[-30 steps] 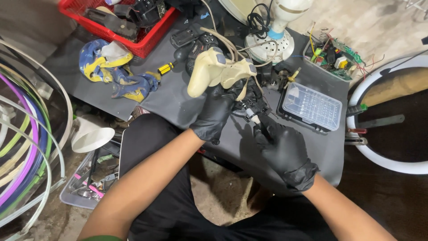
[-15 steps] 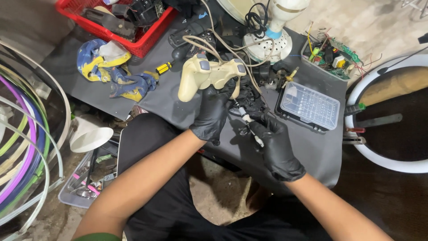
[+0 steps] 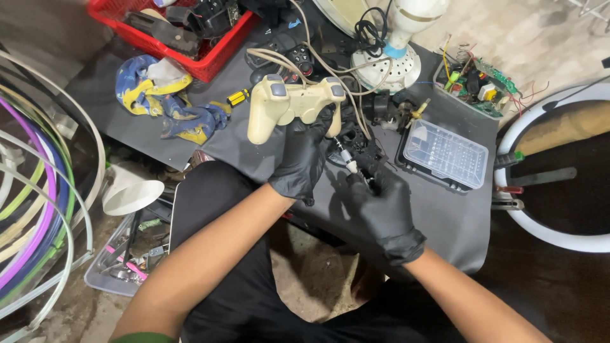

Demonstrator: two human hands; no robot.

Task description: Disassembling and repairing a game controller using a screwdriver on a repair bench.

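At far left, a clear tray (image 3: 117, 270) on the floor holds small tools. The red basket (image 3: 210, 54) at the top holds dark gadgets. The gloved left hand (image 3: 302, 159) grips a cream game controller (image 3: 289, 105) above the dark mat (image 3: 445, 216); it now sits lower and more level than a second ago. The gloved right hand (image 3: 381, 206) is closed around a screwdriver (image 3: 351, 164). A clear-lidded bit case (image 3: 445, 154) lies shut beside it, and a tray (image 3: 473, 86) of circuit boards sits beyond.
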